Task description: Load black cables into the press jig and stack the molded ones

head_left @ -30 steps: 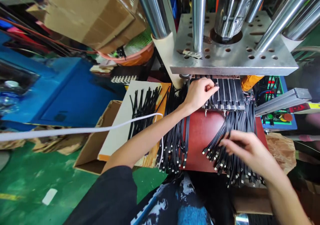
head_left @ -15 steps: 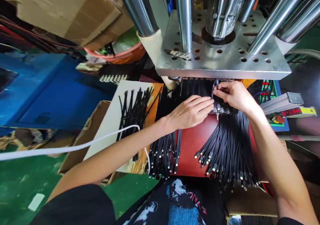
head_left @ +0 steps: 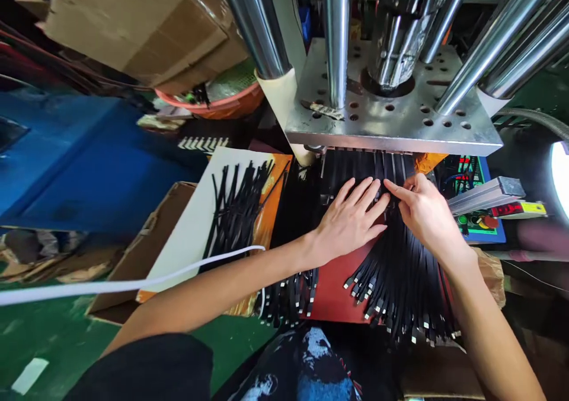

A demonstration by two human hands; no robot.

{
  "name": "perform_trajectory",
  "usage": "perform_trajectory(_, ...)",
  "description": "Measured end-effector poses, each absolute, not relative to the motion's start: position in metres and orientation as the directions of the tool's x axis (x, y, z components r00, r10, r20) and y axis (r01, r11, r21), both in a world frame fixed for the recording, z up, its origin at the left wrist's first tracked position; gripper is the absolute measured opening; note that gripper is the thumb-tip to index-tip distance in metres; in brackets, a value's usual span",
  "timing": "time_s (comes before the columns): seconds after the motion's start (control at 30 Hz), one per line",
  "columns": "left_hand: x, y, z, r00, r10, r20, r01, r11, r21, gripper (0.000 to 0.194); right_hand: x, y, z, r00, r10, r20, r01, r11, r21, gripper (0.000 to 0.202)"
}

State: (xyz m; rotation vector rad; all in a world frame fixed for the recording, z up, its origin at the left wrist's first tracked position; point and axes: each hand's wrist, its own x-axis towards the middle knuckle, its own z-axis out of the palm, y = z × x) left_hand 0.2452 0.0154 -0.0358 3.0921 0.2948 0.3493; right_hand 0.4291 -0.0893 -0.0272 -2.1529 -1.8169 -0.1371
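Note:
My left hand (head_left: 351, 218) lies flat, fingers spread, at the front edge of a black slotted fixture (head_left: 338, 172) beneath the steel press plate. Strips of black cable run back through the fixture. Beside it, my right hand (head_left: 424, 217) presses its outstretched index finger on the fixture near the left fingertips; its other fingers are curled, and nothing shows in them. A fan of black USB cables (head_left: 400, 288) with metal plugs hangs forward below my right hand across the red board (head_left: 333, 297). More black cables (head_left: 287, 294) lie left of it, partly under my left forearm.
The thick steel press plate (head_left: 393, 135) and its posts (head_left: 335, 39) stand just above my hands. Bundled cables (head_left: 240, 205) lie on a white board (head_left: 178, 247) at left. A white cord (head_left: 178, 274) crosses my left forearm. A control panel (head_left: 478, 211) sits at right.
My right hand has released the cable it was pinching and now presses with its index finger. My left hand has spread its fingers. The view has shifted slightly.

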Motion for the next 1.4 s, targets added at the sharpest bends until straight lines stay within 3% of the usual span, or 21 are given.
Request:
perform_trajectory(0.07, 0.252, 0.019, -0.029, 0.957, 0.219, 0.192, 0.210, -0.975, 0.069, 0.061, 0.426, -0.088, -0.027, 0.207, 0.953, 0.220, 0.978, -0.206, -0.030, 0.053)
perform_trajectory(0.17, 0.268, 0.030, -0.021, 0.946, 0.281, 0.162, 0.267, -0.958, 0.106, 0.060, 0.430, -0.061, -0.026, 0.305, 0.939, 0.158, 0.947, -0.317, 0.056, 0.057)
perform_trajectory(0.43, 0.294, 0.057, -0.020, 0.928, 0.348, 0.134, 0.333, -0.935, 0.123, 0.059, 0.442, -0.019, -0.017, 0.390, 0.909, 0.145, 0.913, -0.402, 0.063, 0.051)
perform_trajectory(0.63, 0.305, 0.074, -0.015, 0.942, 0.299, 0.152, 0.284, -0.952, 0.113, 0.050, 0.453, -0.005, -0.022, 0.319, 0.940, 0.124, 0.945, -0.325, 0.029, 0.052)
perform_trajectory(0.87, 0.339, 0.091, -0.013, 0.902, 0.414, 0.127, 0.393, -0.906, 0.158, 0.043, 0.469, 0.024, -0.018, 0.356, 0.918, 0.174, 0.934, -0.358, -0.020, 0.053)
perform_trajectory(1.0, 0.282, 0.070, -0.015, 0.897, 0.248, 0.367, 0.191, -0.964, 0.183, 0.044, 0.438, -0.042, -0.016, 0.315, 0.921, 0.229, 0.948, -0.317, -0.029, 0.051)
perform_trajectory(1.07, 0.225, 0.047, -0.022, 0.859, 0.290, 0.421, 0.215, -0.952, 0.218, 0.032, 0.406, -0.099, -0.029, 0.368, 0.881, 0.297, 0.929, -0.362, -0.076, 0.040)
perform_trajectory(1.13, 0.168, 0.027, -0.033, 0.790, 0.548, 0.276, 0.497, -0.835, 0.236, 0.025, 0.371, -0.155, -0.048, 0.478, 0.860, 0.181, 0.878, -0.466, -0.103, 0.036)
perform_trajectory(1.2, 0.126, 0.017, -0.045, 0.676, 0.737, -0.005, 0.731, -0.668, 0.140, 0.031, 0.343, -0.195, -0.068, 0.570, 0.821, 0.018, 0.821, -0.569, -0.040, 0.044)
perform_trajectory(1.3, 0.103, 0.018, -0.053, 0.616, 0.748, -0.246, 0.787, -0.597, 0.156, 0.021, 0.326, -0.221, -0.088, 0.605, 0.793, -0.072, 0.791, -0.609, -0.062, 0.044)
perform_trajectory(1.4, 0.110, 0.027, -0.047, 0.652, 0.727, -0.213, 0.752, -0.587, 0.299, 0.023, 0.333, -0.221, -0.094, 0.594, 0.804, -0.030, 0.773, -0.581, -0.254, 0.041)
